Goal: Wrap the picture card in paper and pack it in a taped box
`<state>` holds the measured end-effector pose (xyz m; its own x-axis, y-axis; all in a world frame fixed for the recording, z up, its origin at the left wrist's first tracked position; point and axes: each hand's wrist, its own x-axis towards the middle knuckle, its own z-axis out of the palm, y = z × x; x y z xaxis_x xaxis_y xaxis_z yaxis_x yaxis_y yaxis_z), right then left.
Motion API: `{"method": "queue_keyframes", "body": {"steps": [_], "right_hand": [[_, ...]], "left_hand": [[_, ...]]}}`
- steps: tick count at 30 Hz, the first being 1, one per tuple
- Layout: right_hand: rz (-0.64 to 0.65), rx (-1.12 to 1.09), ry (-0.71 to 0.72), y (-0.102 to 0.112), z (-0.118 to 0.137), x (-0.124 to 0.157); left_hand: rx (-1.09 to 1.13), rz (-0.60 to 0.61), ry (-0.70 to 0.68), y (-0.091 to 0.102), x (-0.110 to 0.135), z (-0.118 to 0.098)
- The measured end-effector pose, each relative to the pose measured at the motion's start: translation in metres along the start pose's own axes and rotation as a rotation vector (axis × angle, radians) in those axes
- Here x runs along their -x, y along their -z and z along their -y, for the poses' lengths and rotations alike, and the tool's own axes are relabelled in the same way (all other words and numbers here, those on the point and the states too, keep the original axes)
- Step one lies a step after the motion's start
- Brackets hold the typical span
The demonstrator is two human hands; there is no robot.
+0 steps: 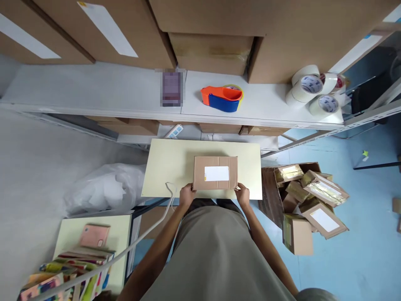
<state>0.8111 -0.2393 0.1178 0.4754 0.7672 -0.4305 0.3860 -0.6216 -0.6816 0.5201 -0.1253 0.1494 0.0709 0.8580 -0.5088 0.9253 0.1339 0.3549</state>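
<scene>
A small brown cardboard box [199, 167] with a white label [216, 173] on its top lies over the pale yellow table [169, 163]. My left hand [187, 195] grips the near left corner of the box, fingers partly hidden beneath it. At the near right corner, my right hand [242, 195] holds the same box, with its fingertips tucked under the edge. I cannot tell whether the box rests flat on the table or is slightly raised.
Beyond the table, a shelf [125, 85] bears a tape dispenser [222, 98], tape rolls [328, 104] and large cartons [206, 16]. On the right floor, a carton [271, 196] overflows with packed boxes [326, 219]. A white cable [140, 238] runs along my left, over stacked books [72, 267].
</scene>
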Motion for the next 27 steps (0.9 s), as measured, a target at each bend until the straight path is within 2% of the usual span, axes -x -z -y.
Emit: {"method": "queue_keyframes", "body": {"steps": [8,11,13,19,23,27], "right_hand": [[0.034,-0.169,-0.015,0.019,-0.012,-0.016],[0.035,-0.256,-0.061,0.031,-0.013,-0.018],[-0.020,-0.247,-0.054,0.043,-0.011,-0.014],[-0.225,-0.213,0.088,0.095,-0.012,0.028],[-0.286,-0.242,0.109,0.123,-0.032,0.066],[-0.348,-0.218,0.092,0.142,-0.059,0.113]], "left_hand": [[0.086,-0.074,0.072,-0.012,0.028,-0.029],[0.148,-0.138,0.030,-0.016,0.044,-0.039],[0.163,-0.175,-0.032,-0.016,0.053,-0.046],[0.213,-0.251,-0.276,-0.005,0.071,-0.069],[0.189,-0.250,-0.401,-0.002,0.089,-0.086],[0.185,-0.216,-0.478,-0.014,0.122,-0.093]]}}
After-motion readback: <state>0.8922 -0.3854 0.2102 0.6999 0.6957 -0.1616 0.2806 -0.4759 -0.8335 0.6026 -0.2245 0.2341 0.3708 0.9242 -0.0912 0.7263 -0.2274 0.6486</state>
